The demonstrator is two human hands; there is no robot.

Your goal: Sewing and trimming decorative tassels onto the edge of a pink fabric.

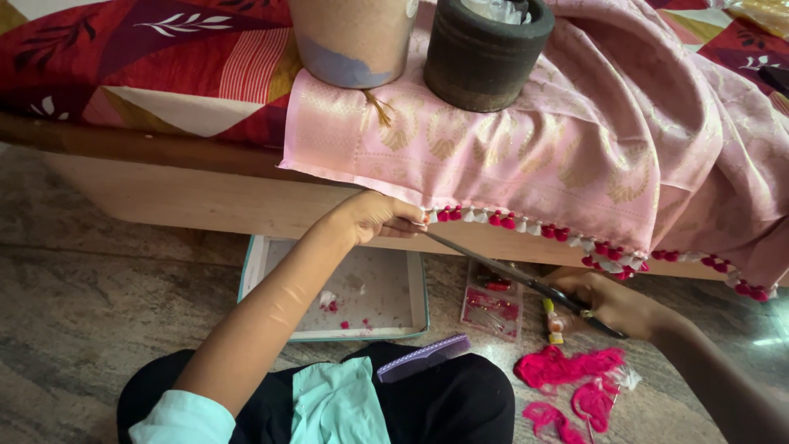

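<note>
A pink cloth (526,156) with gold motifs hangs over the bed's edge. Small pink and white tassels (526,224) run along its hem. My left hand (380,215) pinches the hem at the leftmost tassel. Lower right, my right hand (615,301) grips the handles of long scissors (493,267), whose blades point up-left toward my left hand's fingers. The blades look nearly closed.
A dark round jar (485,57) and a tan pot (353,37) weigh the cloth down on the bed. On the stone floor lie a shallow white tray (415,288), a clear packet with red bits (491,306), pink thread bundles (571,374) and a purple comb (423,358) on my lap.
</note>
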